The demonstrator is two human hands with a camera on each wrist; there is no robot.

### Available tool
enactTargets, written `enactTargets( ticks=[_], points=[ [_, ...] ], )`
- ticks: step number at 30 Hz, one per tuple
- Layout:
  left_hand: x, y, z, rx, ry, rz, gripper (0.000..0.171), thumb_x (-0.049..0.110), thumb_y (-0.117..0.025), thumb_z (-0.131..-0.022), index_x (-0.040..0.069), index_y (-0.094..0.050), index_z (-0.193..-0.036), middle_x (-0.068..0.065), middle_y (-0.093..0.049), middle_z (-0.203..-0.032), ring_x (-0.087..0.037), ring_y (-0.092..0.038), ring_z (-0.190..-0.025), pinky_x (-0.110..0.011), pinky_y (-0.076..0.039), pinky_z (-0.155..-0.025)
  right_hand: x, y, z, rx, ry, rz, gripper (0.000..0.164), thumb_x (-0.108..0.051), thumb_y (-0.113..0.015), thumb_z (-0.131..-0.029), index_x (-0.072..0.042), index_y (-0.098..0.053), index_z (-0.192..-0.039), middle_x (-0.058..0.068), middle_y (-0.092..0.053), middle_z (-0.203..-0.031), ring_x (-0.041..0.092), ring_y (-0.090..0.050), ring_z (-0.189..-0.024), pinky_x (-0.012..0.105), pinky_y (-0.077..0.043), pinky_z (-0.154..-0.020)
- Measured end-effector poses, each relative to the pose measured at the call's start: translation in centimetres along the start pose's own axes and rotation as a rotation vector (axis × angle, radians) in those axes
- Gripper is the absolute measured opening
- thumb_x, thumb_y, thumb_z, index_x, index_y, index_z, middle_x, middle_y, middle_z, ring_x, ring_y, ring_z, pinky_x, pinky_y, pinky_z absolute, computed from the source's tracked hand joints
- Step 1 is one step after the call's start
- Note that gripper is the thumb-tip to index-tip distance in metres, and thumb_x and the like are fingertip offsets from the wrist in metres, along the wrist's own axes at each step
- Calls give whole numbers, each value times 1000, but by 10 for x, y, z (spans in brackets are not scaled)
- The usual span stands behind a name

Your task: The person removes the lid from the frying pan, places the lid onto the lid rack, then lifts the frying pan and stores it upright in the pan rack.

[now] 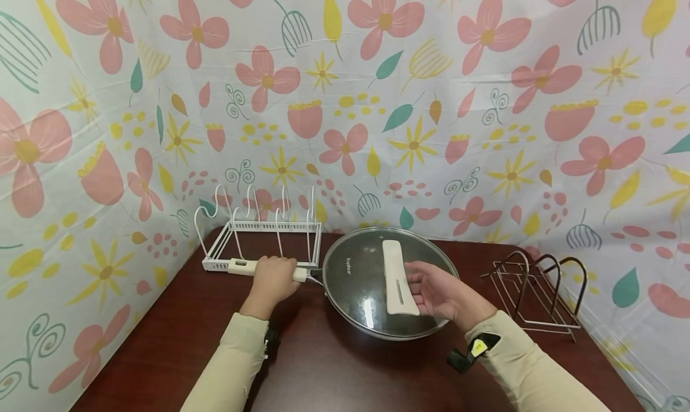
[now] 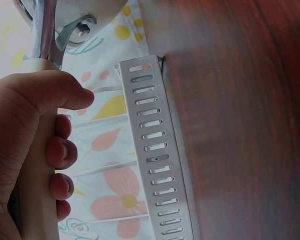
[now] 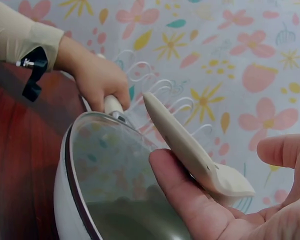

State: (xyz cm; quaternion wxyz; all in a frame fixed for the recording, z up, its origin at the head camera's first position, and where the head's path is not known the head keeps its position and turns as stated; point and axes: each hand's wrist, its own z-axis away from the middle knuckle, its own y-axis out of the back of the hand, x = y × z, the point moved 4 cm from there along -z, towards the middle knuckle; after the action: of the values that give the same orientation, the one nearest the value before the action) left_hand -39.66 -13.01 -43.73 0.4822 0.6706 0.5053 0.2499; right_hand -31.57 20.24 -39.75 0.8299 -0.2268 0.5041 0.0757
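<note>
Glass "Royalstar" lid (image 1: 356, 298); left grip (image 1: 274, 283) holds pan handle (image 1: 242, 267), right grip (image 1: 439, 293) wide, touching lid handle (image 1: 395, 262)

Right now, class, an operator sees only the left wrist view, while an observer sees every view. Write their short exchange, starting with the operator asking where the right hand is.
Operator: Where is the right hand?
Observer: In the head view, it is at the lid handle.
Operator: Is its thumb closed over that?
Observer: No, the right wrist view shows a gap between them.
Operator: I see the white rack; is there another?
Observer: Yes, a dark rack stands on the table's right side.
</note>
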Motion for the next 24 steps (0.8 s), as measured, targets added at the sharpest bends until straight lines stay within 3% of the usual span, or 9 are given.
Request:
enactTargets(
  ticks=[6,13,24],
  points=[
    [0,0,-1,-29,7,-2,27,32,-84,-71,15,-63,-76,-1,-63,-66,-26,-60,-63,-42,-45,-62,3,-5,-1,-47,-19,-44,53,-38,-43,-106,4,-34,-136,20,-69,-123,25,-71,-103,47,-57,-86],
    [1,0,0,-34,10,2,27,32,-84,-72,15,-63,-75,-1,-63,-65,-26,-60,-63,-42,-45,-61,5,-10,-5,-102,-24,-150,54,-37,-41,-107,2,-26,-142,19,-71,-113,28,-71,-102,46,-56,-89],
    [0,1,0,-19,3,0,27,32,-84,-71,15,-64,-76,0,-62,-64,-25,-59,-61,-42,-45,-60,9,-11,-12,-12,-20,-144,50,-34,-43,-106,0,-28,-139,18,-73,-107,30,-73,-95,45,-57,-86]
  ],
)
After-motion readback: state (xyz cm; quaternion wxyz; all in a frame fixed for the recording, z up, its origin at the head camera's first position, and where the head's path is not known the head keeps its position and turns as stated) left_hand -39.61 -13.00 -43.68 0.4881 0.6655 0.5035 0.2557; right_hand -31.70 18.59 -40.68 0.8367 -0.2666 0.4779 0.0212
